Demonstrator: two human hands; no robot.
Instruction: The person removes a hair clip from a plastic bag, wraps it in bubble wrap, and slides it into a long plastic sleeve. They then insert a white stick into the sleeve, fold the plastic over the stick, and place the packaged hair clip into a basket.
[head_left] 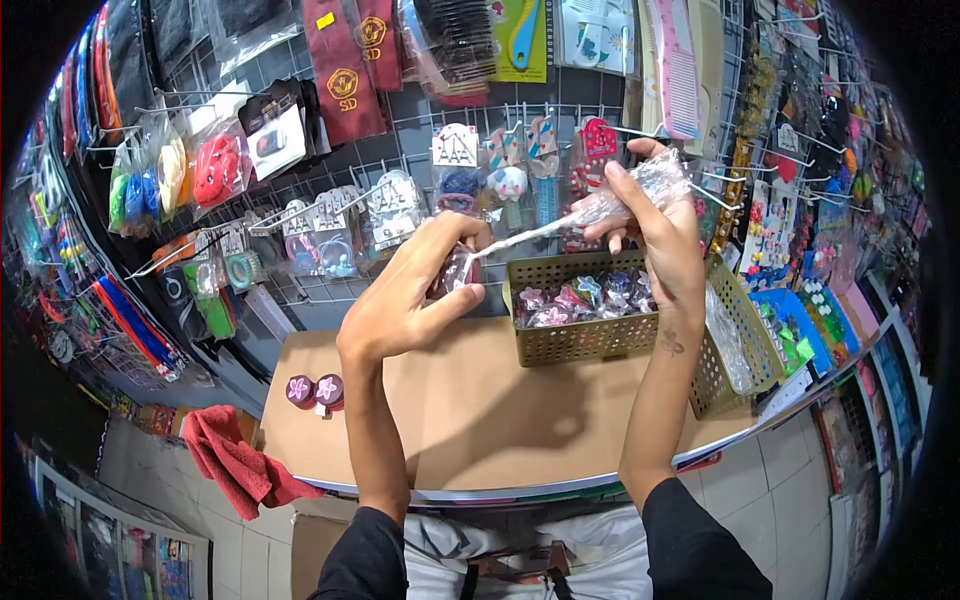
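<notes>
My left hand (400, 295) is closed around a small dark item (456, 272) wrapped in clear plastic; the fingers partly hide it. From it a twisted strand of clear plastic wrap (535, 234) stretches up to my right hand (660, 225). There the wider, crumpled end of the wrap is gripped between thumb and fingers. Both hands are raised above the brown tabletop (470, 400). Below my right hand, an olive perforated basket (585, 347) holds several plastic-wrapped pieces (590, 292) with star or flower shapes on top.
Two round purple pieces with pink flowers (314, 389) sit at the table's left. A second olive basket (765, 365) contains a clear plastic bundle (728, 340). A red towel (235, 465) hangs off the left edge. Packaged accessories hang on a wire grid (400, 130) behind.
</notes>
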